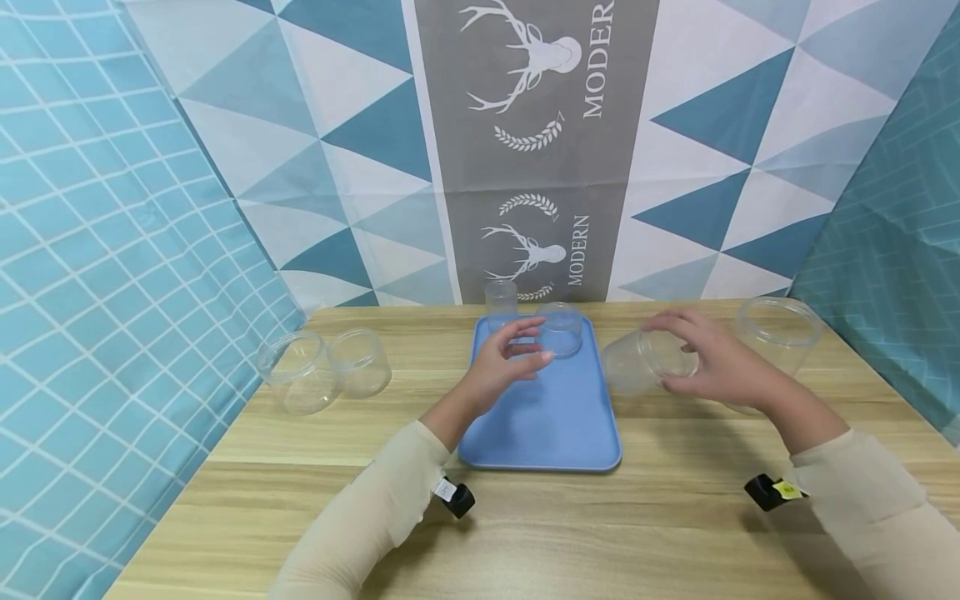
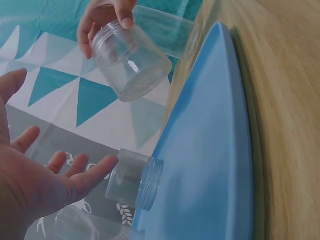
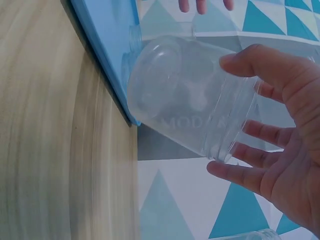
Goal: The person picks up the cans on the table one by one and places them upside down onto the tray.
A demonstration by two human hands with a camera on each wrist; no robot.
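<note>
My right hand (image 1: 708,354) grips a clear plastic jar (image 1: 628,364) by its threaded neck, thumb on one side and fingers on the other. This jar is tilted, its base pointing left toward the right edge of the blue tray (image 1: 551,429). Over the tray, my left hand (image 1: 504,367) has its fingers spread and holds nothing. Just beyond it, at the tray's far end, a short clear jar (image 2: 131,179) stands mouth down, threaded rim against the tray. Beside that one is a narrow, taller clear jar (image 1: 501,302), partly behind my left fingers.
Two clear jars, a wider one (image 1: 296,383) and a smaller one (image 1: 367,371), stand side by side on the wooden table (image 1: 525,533) at the left. A large clear jar (image 1: 780,329) stands behind my right hand. Patterned cloth (image 1: 375,108) hangs along the table's back edge.
</note>
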